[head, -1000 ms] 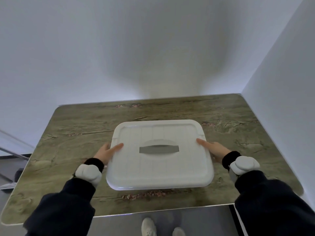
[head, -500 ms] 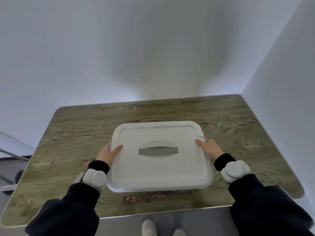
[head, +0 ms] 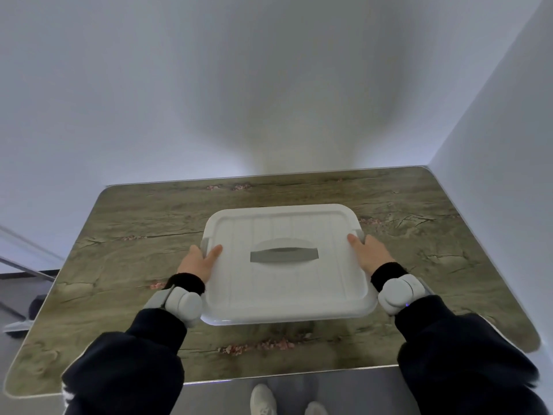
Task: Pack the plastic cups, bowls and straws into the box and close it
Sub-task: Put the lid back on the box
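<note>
Both hands grip the box: my left hand [head: 199, 260] clasps its left edge, thumb on the lid [head: 287, 262], and my right hand [head: 369, 250] clasps the right edge by a grey latch [head: 360, 235]. The box sits mid-bench [head: 119, 235], lid on; cups, bowls and straws are out of sight. I judge this the closing step: next, press both latches shut evenly.

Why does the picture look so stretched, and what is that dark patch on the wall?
Head view: the wide-angle lens bends the table edges and swells the near sleeves. The dark patch on the wall looks like a soft shadow, probably the person's own. Light is even, with a pale sheen but no harsh glare on the white lid; both hands, left and right, look sharp.
</note>
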A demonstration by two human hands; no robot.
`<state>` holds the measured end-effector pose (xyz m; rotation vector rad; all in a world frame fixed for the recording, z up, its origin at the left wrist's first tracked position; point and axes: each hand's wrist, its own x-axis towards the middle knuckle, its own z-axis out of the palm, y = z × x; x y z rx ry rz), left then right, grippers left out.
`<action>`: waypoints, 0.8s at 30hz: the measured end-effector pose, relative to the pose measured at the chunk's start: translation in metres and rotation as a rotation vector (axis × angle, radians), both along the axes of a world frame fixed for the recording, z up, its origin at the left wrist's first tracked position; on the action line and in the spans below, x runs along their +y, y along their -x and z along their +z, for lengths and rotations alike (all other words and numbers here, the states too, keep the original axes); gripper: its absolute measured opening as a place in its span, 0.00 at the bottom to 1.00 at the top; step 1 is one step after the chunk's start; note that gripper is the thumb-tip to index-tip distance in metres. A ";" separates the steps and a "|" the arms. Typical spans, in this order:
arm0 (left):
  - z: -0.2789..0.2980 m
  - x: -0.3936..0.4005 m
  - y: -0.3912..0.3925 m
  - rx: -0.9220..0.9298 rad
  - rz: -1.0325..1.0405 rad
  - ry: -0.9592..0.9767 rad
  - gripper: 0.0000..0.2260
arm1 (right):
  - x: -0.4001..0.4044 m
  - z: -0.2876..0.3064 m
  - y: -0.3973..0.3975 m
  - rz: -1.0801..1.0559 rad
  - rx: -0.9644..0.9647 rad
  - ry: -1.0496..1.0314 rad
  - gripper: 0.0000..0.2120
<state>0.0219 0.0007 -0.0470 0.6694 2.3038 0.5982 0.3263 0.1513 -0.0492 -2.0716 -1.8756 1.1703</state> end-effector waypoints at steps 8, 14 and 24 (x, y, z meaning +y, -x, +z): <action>-0.004 -0.009 0.016 -0.225 -0.045 -0.090 0.17 | -0.003 -0.008 -0.011 -0.015 0.122 0.069 0.25; -0.010 -0.011 0.043 -0.274 -0.231 -0.099 0.21 | -0.006 -0.012 0.002 -0.123 0.296 -0.128 0.10; -0.021 0.094 0.049 0.182 -0.029 -0.310 0.21 | 0.108 -0.009 0.069 -0.158 0.380 -0.195 0.17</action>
